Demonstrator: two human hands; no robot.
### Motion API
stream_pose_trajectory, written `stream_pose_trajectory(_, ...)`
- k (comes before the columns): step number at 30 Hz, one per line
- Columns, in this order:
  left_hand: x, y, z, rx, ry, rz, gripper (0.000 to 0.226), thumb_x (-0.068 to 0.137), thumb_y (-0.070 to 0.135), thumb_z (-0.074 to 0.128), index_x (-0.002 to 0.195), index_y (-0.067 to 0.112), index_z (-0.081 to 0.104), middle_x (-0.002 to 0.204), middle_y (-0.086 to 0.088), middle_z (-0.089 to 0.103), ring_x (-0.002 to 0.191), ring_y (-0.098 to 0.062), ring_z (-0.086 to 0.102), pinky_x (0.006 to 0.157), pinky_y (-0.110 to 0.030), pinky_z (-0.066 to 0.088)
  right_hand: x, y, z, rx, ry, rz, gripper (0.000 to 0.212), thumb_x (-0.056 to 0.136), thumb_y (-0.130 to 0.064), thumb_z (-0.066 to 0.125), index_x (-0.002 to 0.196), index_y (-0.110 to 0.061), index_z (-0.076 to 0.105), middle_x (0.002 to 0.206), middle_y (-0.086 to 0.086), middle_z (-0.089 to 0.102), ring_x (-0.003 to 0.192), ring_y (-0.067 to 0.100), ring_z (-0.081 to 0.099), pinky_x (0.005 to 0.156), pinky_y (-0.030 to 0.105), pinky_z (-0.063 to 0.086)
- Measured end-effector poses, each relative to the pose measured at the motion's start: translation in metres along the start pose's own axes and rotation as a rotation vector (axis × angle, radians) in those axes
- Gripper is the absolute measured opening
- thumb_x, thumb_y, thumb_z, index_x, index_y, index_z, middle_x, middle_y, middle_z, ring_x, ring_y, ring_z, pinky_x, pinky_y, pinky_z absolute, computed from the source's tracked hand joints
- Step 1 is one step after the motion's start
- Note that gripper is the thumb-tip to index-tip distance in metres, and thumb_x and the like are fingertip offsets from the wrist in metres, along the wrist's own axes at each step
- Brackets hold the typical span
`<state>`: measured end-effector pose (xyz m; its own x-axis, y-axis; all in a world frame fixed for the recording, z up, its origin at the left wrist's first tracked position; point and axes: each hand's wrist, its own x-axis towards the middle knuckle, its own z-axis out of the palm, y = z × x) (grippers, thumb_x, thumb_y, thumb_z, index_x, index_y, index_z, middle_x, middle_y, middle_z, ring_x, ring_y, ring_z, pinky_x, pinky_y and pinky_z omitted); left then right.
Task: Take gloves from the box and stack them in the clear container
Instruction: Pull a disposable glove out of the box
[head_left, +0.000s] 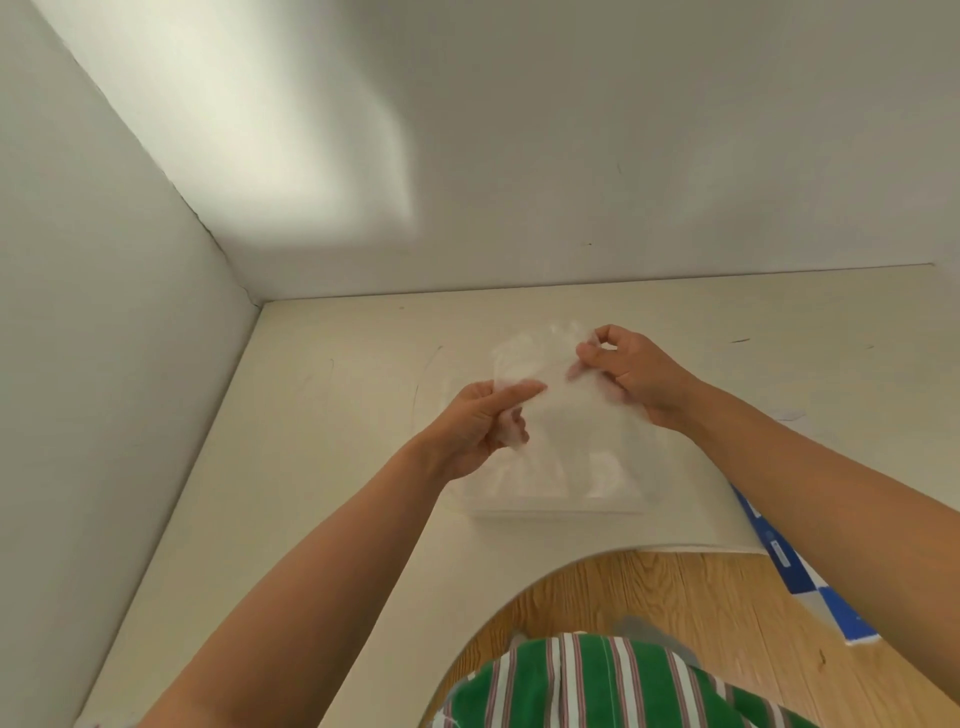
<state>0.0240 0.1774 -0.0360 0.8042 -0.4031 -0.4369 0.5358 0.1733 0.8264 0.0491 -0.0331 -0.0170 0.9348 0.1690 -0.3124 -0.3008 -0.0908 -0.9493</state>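
Observation:
A thin clear plastic glove is stretched between both hands above the clear container, which sits on the white table near its front edge. My left hand pinches the glove's near left edge between thumb and fingers. My right hand pinches its far right edge with curled fingers. More pale gloves seem to lie inside the container, though they are faint. A blue and white box shows at the right, mostly behind my right forearm.
The white table meets white walls at the left and back. Its front edge has a curved cut-out over a wooden floor. A green striped garment fills the bottom middle.

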Motion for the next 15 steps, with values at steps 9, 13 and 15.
stream_pose_trajectory(9,0.005,0.011,-0.021,0.31,0.201,0.015,0.056,0.082,0.061,0.063,0.115,0.017,0.059,0.112,-0.002,0.064,0.102,-0.017,0.062,0.092,-0.036,0.051,0.011,-0.017,-0.003,-0.347,-0.324,0.183,0.015,0.096,-0.026,0.059,0.1,-0.013,0.052,0.092,0.008,0.073,0.041,0.007,0.038,0.039,0.021,0.03)
stream_pose_trajectory(13,0.014,0.011,-0.012,0.461,0.129,-0.099,0.046,0.081,0.046,0.075,0.104,0.007,0.069,0.088,-0.003,0.068,0.075,-0.014,0.067,0.075,-0.031,0.058,0.02,-0.016,0.008,-0.47,-0.425,0.192,0.014,0.094,-0.02,0.063,0.1,-0.013,0.053,0.084,0.007,0.072,0.046,0.007,0.04,0.039,0.019,0.032)
stream_pose_trajectory(15,0.018,0.005,-0.009,0.555,0.141,-0.074,0.025,0.087,0.028,0.073,0.092,0.004,0.068,0.068,-0.003,0.063,0.053,-0.009,0.06,0.053,-0.021,0.05,0.026,-0.011,0.013,-0.532,-0.373,0.154,0.015,0.092,-0.019,0.066,0.098,-0.013,0.054,0.079,0.007,0.071,0.051,0.008,0.046,0.045,0.019,0.036)
